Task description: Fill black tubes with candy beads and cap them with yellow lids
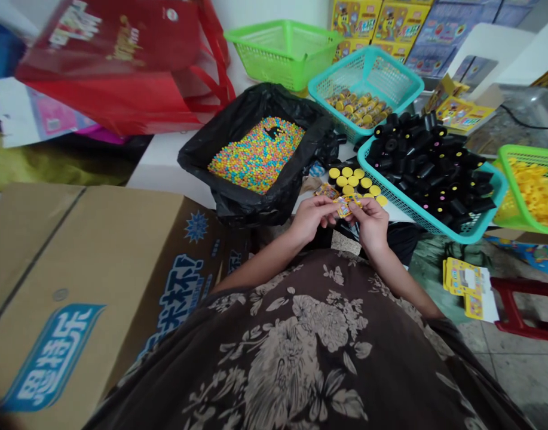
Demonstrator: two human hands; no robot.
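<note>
Both my hands meet at the table's near edge, in front of my body. Between them is a small yellow printed label (344,207), pinched by the fingertips of my left hand (313,216) and of my right hand (371,222). More printed labels (327,190) lie just beyond my left fingers. Right behind my hands stand several small black cups with yellow lids (346,181), grouped close together. A blue basket (435,224) heaped with black plastic cup parts (428,164) is to the right of them.
Left of my hands, a black-bag-lined container (197,152) holds colourful candy beads (260,156). Behind stand a blue basket (318,83) of filled tubes and a green basket (282,36). Yellow rings (538,191) fill another basket at right. A large carton (76,257) flanks my left side.
</note>
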